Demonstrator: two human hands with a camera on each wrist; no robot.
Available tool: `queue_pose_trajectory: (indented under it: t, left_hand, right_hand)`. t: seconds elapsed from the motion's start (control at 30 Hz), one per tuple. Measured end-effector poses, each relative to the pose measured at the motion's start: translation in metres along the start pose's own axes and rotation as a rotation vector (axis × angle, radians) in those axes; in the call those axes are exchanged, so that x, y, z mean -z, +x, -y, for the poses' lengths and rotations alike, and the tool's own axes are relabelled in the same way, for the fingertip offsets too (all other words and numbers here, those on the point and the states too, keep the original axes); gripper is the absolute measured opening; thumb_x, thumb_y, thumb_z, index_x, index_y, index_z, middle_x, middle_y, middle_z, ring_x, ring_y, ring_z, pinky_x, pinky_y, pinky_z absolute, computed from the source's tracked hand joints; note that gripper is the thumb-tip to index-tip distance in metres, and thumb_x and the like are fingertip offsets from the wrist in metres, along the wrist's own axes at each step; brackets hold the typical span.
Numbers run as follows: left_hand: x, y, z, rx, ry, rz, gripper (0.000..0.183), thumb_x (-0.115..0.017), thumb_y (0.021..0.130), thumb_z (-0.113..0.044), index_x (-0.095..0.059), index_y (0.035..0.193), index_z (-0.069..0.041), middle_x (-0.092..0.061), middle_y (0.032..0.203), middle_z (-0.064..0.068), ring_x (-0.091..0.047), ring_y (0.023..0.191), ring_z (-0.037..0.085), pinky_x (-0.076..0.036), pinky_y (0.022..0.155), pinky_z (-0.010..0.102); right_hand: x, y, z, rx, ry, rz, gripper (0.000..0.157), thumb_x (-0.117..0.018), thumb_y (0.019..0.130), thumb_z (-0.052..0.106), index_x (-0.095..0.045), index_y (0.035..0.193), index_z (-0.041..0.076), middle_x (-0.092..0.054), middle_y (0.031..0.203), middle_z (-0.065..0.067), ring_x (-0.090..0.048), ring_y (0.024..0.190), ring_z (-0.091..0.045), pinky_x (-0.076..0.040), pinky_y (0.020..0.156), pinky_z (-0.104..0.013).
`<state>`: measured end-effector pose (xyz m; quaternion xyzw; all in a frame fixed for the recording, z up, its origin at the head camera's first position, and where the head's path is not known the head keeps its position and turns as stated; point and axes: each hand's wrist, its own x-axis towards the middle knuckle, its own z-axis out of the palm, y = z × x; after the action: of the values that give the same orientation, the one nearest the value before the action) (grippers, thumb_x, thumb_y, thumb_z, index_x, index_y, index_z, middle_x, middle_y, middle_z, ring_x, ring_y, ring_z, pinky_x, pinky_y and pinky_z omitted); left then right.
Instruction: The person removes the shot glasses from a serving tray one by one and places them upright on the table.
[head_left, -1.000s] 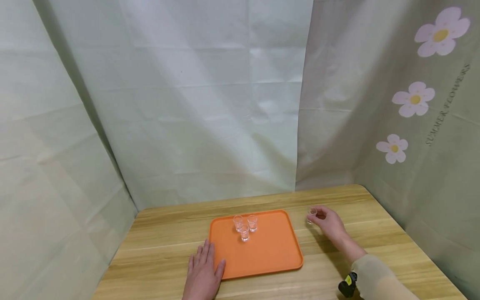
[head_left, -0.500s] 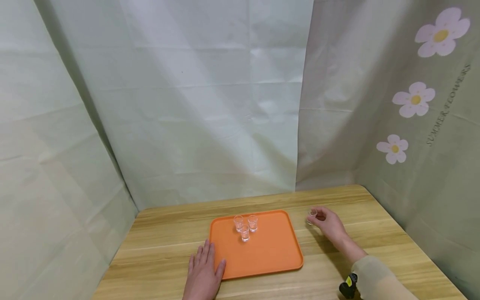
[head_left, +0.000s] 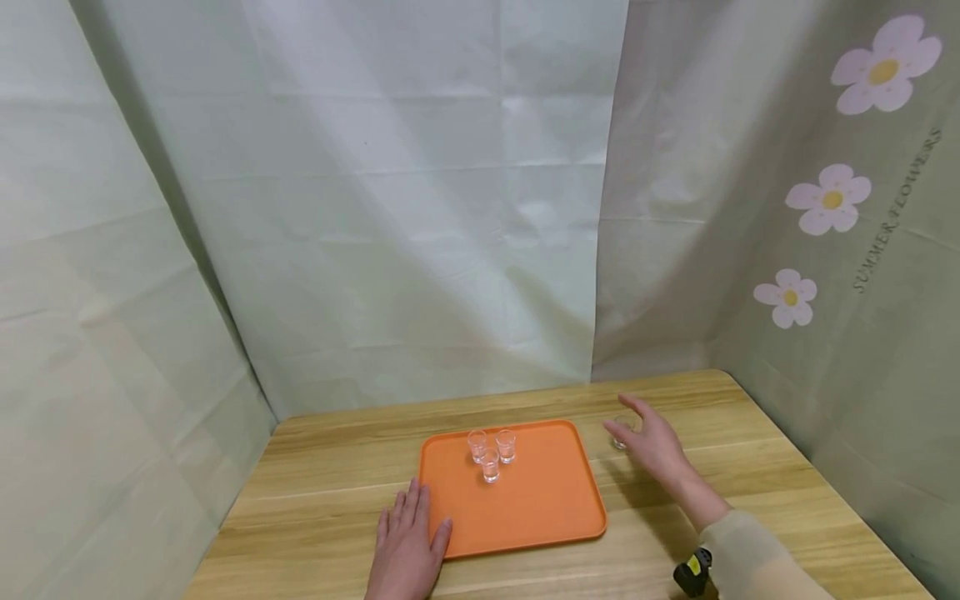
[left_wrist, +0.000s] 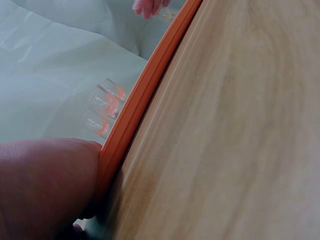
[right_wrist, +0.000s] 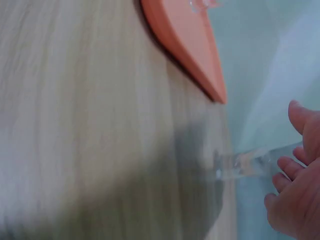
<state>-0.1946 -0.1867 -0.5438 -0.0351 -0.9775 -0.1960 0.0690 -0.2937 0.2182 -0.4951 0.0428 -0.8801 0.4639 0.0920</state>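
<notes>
One small clear shot glass [right_wrist: 245,164] stands upright on the table to the right of the orange tray [head_left: 525,512]. My right hand [head_left: 654,446] is at this glass, thumb and fingers spread apart around it without gripping. In the head view the hand partly hides the glass. My left hand [head_left: 405,546] lies flat with straight fingers at the tray's left edge, its thumb over the front left corner. Three more shot glasses, a left one [head_left: 477,447], a right one [head_left: 506,447] and a front one [head_left: 490,467], stand close together toward the tray's back left.
The wooden table [head_left: 315,500] reaches back to pale curtains [head_left: 420,250] on the left, back and right. Flowers are printed on the right curtain. A black and yellow device [head_left: 693,572] sits at the right wrist.
My right hand has let go of the shot glass, its thumb and fingers opening away from it. The left hand, the tray and its glasses look unchanged.
</notes>
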Motion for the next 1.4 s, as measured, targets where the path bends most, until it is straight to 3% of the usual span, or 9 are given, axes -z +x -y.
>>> queue_pose_trajectory:
  t: [0.27,0.4,0.73,1.0,1.27,1.4]
  left_hand:
    - [-0.001,0.000,0.001,-0.007,0.009,-0.014,0.071,-0.055,0.103,-0.046,-0.039,0.153,0.002,-0.026,0.163,0.020,-0.023,0.148,0.045,-0.012,0.116,0.067]
    - [-0.001,0.001,0.001,-0.004,0.013,-0.011,0.072,-0.054,0.103,-0.047,-0.039,0.153,0.001,-0.026,0.163,0.020,-0.023,0.148,0.045,-0.013,0.116,0.067]
    - [-0.002,0.003,0.002,0.005,0.020,-0.007,0.073,-0.054,0.102,-0.049,-0.038,0.154,0.000,-0.025,0.163,0.018,-0.022,0.148,0.043,-0.012,0.116,0.066]
    - [-0.004,0.004,0.002,0.017,0.007,0.002,0.074,-0.055,0.102,-0.047,-0.036,0.155,0.001,-0.024,0.164,0.019,-0.021,0.149,0.043,-0.011,0.116,0.066]
    - [-0.003,0.002,0.002,0.023,0.007,-0.006,0.077,-0.055,0.102,-0.049,-0.035,0.154,0.005,-0.025,0.162,0.023,-0.022,0.149,0.041,-0.011,0.117,0.064]
    - [-0.004,0.001,0.003,0.015,0.006,-0.022,0.078,-0.056,0.102,-0.048,-0.035,0.153,0.006,-0.027,0.161,0.023,-0.024,0.149,0.041,-0.012,0.117,0.064]
  right_hand:
    - [-0.020,-0.001,0.022,0.129,-0.045,-0.020,0.070,-0.069,0.096,0.041,-0.043,0.152,0.009,-0.041,0.155,-0.020,-0.036,0.142,-0.041,-0.033,0.112,-0.059]
    - [-0.032,-0.002,0.032,0.156,-0.027,0.009,0.068,-0.070,0.096,0.040,-0.044,0.152,0.012,-0.043,0.154,-0.016,-0.038,0.142,-0.037,-0.033,0.113,-0.059]
    - [-0.065,-0.006,0.051,0.149,0.049,0.126,0.068,-0.071,0.094,0.044,-0.045,0.153,0.020,-0.046,0.153,-0.002,-0.040,0.143,-0.026,-0.034,0.114,-0.053]
    - [-0.094,-0.004,0.053,0.123,0.084,0.191,0.067,-0.069,0.092,0.053,-0.050,0.149,0.024,-0.054,0.147,0.001,-0.044,0.140,-0.024,-0.035,0.114,-0.050]
    - [-0.111,-0.001,0.058,0.171,0.111,0.255,0.058,-0.067,0.099,0.032,-0.047,0.150,0.013,-0.054,0.146,-0.009,-0.047,0.137,-0.033,-0.038,0.111,-0.053]
    - [-0.119,-0.001,0.061,0.182,0.124,0.277,0.058,-0.068,0.099,0.032,-0.048,0.149,0.011,-0.055,0.145,-0.010,-0.049,0.135,-0.033,-0.040,0.110,-0.052]
